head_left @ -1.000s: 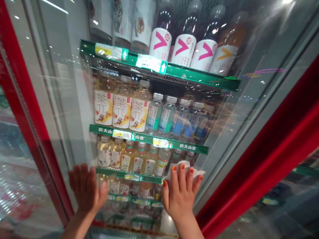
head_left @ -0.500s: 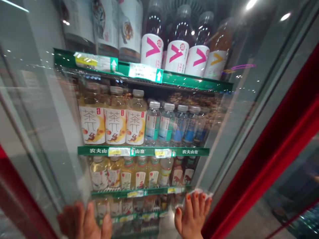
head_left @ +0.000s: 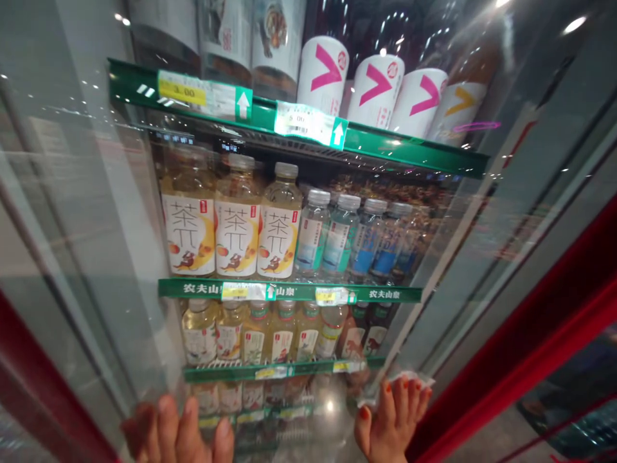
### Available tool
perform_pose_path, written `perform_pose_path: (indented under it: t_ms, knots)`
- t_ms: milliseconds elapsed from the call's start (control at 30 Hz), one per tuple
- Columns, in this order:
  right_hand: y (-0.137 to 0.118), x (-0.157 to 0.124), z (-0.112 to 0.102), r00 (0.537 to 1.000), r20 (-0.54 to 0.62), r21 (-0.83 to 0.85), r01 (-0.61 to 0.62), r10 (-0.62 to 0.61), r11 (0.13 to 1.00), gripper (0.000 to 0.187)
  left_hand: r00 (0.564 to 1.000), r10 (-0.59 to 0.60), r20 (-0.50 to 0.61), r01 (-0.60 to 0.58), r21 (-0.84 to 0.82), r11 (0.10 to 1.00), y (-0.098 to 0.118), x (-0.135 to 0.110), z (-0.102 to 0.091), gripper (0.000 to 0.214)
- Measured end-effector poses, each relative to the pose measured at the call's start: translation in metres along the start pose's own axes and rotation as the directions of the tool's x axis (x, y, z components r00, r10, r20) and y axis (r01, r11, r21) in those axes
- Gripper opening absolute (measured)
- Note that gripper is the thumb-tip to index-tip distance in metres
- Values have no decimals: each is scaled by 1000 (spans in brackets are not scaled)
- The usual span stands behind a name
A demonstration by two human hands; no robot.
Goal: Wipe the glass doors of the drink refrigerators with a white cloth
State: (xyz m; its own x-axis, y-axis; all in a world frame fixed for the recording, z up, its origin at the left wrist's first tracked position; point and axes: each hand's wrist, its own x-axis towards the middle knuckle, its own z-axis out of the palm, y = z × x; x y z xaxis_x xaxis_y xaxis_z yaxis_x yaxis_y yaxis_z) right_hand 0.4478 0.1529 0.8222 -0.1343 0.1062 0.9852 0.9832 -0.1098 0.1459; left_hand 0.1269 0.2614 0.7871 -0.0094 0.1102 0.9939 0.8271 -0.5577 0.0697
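Observation:
At the lower right, my right hand (head_left: pixel 391 421) has red-painted nails, its fingers laid close together over a thin white cloth (head_left: pixel 424 379). The cloth shows past the fingertips and beside the thumb, against the glass door; I cannot tell whether it is paper or fabric. My left hand (head_left: pixel 176 434) is raised at the lower left, fingers upright and somewhat apart, with nothing visible in it. Whether it touches the glass is unclear. Behind the glass, between and above both hands, stand shelves of bottled drinks (head_left: pixel 236 238).
Green shelf edges (head_left: pixel 289 290) carry price tags (head_left: pixel 303 122). Larger bottles with pink marks (head_left: pixel 328 74) stand on the top shelf. A red frame (head_left: pixel 544 334) slants along the right side, another (head_left: pixel 43 379) along the left. Lights reflect in the glass.
The view has shifted, so shelves and bottles appear larger and farther right. Both hands also appear farther right in the picture. The right hand stays on the white cloth.

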Motion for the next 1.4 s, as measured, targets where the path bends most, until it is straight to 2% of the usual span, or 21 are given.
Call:
perform_pose_path:
  t_ms: [133,300,400,533,633,733,933,1100,1267,1400]
  knots:
    - [-1,-5,0,1000,13,-12,-15,15,1000,86,999,31,13,-30,-26,999,4,11,-4,94]
    - [-1,-13,2,999,1,-20,-46,46,999,86,1000,4,28,-4,-28,1000,7,15,-6,95]
    - [0,-17,2,999,7,-18,-48,49,999,85,999,32,23,-32,-18,999,8,16,-6,93]
    - [3,-18,2,1000,4,-9,-24,24,1000,83,998,52,21,-53,17,998,0,0,-5,94]
    - [5,-19,1,1000,4,-1,-19,19,1000,82,999,18,38,-19,23,1000,-8,-20,-4,99]
    - [4,-21,2,999,-1,2,-44,44,999,83,999,-6,39,5,19,1000,-10,-26,-4,99]
    - [2,-20,1,999,24,2,-44,44,999,84,999,5,37,-5,1,1000,1,-3,-4,93]
    - [-1,-8,2,999,27,-5,-27,27,1000,88,998,-39,57,40,-11,999,5,7,-2,94]
    - [-6,-9,3,999,36,-16,-35,36,999,88,998,-31,51,34,-58,998,13,28,-13,98]
    - [2,-4,-1,995,60,-44,-74,76,996,88,993,119,-13,-119,-83,989,25,63,-20,93]
